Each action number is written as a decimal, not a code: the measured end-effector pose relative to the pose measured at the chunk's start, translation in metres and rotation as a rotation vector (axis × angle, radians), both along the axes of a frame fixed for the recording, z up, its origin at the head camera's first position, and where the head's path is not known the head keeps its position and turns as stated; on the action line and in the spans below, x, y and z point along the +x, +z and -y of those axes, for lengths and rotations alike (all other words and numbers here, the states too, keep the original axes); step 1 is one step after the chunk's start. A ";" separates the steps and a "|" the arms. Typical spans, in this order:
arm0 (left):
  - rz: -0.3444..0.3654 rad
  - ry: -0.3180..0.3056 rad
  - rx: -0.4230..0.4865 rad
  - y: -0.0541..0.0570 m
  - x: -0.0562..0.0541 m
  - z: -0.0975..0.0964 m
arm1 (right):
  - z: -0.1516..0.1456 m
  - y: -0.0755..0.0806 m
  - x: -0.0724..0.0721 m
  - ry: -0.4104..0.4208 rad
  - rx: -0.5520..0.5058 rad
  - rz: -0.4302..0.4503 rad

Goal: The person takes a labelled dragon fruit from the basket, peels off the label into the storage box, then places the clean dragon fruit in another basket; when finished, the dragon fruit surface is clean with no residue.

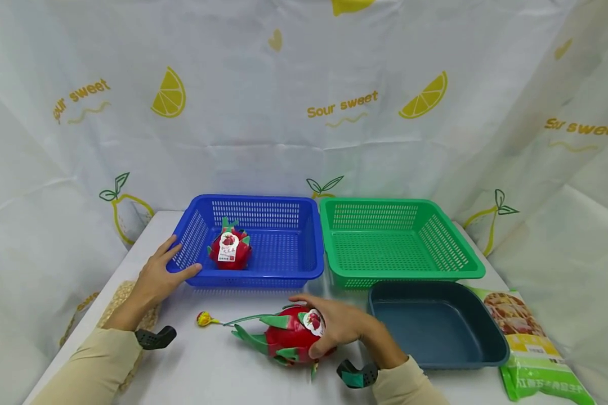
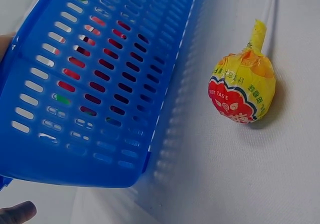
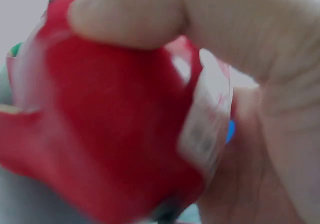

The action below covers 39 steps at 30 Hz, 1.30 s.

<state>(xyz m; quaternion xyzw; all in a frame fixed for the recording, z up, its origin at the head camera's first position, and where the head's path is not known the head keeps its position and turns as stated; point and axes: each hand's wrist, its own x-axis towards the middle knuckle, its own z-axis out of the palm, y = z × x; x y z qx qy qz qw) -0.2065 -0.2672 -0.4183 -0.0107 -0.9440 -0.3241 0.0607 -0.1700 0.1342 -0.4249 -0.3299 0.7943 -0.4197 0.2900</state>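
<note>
The right hand (image 1: 342,323) grasps the near fruit (image 1: 284,338) from the right, long axis roughly sideways, leafy end toward the lollipop (image 1: 203,319); right of it, the tub (image 1: 436,329). The left hand (image 1: 157,277), fingers loosely spread, flanks the blue basket (image 1: 263,278), which lies beyond, holding the far fruit (image 1: 230,248); beside, the green basket (image 1: 380,253).

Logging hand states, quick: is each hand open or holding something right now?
Left hand: open, fingers spread at a corner of the blue basket.
Right hand: closed around the nearer dragon fruit.
</note>
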 end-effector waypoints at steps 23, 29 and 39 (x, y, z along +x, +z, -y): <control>-0.401 -0.136 0.071 0.033 0.030 -0.028 | -0.004 -0.022 0.017 -0.225 -0.221 -0.112; -0.599 -0.344 0.159 0.044 0.051 -0.053 | -0.006 -0.023 0.016 -0.220 -0.222 -0.110; -0.613 -0.552 0.259 0.041 0.070 -0.087 | -0.006 -0.022 0.015 -0.210 -0.215 -0.109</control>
